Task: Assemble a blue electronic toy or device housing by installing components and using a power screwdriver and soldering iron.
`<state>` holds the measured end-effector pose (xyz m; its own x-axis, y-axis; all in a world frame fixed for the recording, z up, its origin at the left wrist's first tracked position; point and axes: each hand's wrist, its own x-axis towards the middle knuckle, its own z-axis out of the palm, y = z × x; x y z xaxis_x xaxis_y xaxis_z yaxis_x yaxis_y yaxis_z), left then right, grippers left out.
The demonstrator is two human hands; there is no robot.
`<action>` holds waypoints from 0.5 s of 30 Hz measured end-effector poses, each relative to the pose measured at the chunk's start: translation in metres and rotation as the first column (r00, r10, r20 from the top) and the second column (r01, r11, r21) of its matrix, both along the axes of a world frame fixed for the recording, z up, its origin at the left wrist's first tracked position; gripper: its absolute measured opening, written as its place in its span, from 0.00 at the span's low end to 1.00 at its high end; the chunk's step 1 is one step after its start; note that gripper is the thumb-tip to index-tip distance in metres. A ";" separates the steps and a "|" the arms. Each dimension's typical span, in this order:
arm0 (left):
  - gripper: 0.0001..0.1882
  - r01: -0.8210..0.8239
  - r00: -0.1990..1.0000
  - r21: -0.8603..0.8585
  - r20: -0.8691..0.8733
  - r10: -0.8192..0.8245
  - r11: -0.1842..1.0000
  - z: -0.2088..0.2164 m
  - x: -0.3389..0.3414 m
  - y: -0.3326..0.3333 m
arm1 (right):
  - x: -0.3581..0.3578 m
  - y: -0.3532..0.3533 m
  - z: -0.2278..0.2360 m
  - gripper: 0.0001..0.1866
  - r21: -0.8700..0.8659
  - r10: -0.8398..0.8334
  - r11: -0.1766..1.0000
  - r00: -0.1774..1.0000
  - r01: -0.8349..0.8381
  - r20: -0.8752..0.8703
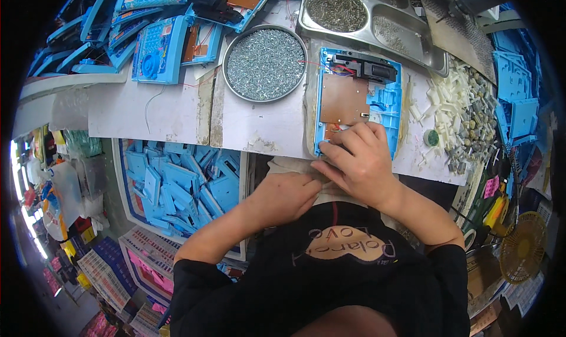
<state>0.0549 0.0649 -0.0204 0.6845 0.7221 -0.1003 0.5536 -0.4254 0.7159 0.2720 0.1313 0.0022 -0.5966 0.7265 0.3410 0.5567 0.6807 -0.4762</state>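
Note:
An opened blue plastic casing lies on the bench in front of me. It carries a brown circuit board, thin wires and a black part along its far end. My right hand is closed at the casing's near left corner, fingertips on its edge and thumb just below it. Close beside that thumb, my left hand has its fingers curled together at the bench's near edge. Whatever lies in the left fingers is hidden.
Left of the casing stands a round tray of small screws. A metal tray with small parts is behind. Small white parts lie right. Blue casings pile up far left; a bin of blue pieces sits below the bench.

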 end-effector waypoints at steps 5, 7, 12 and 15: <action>0.13 -0.292 0.933 -0.056 0.203 0.297 0.955 0.035 -0.015 0.043 | -0.007 -0.001 0.000 0.13 0.046 -0.052 0.998 0.997 0.050 0.051; 0.13 -0.320 0.905 0.037 0.306 0.294 0.947 0.030 -0.007 0.057 | -0.007 0.002 0.007 0.13 0.034 -0.077 0.997 0.993 0.074 0.093; 0.15 -0.116 0.939 0.292 0.345 0.008 0.949 -0.006 -0.005 0.079 | 0.028 0.023 0.037 0.19 -0.102 0.073 0.992 0.997 -0.075 -0.019; 0.12 -0.063 0.930 0.300 0.363 -0.052 0.952 -0.005 -0.010 0.081 | 0.098 0.073 0.063 0.11 -0.164 0.045 0.983 0.978 -0.080 -0.204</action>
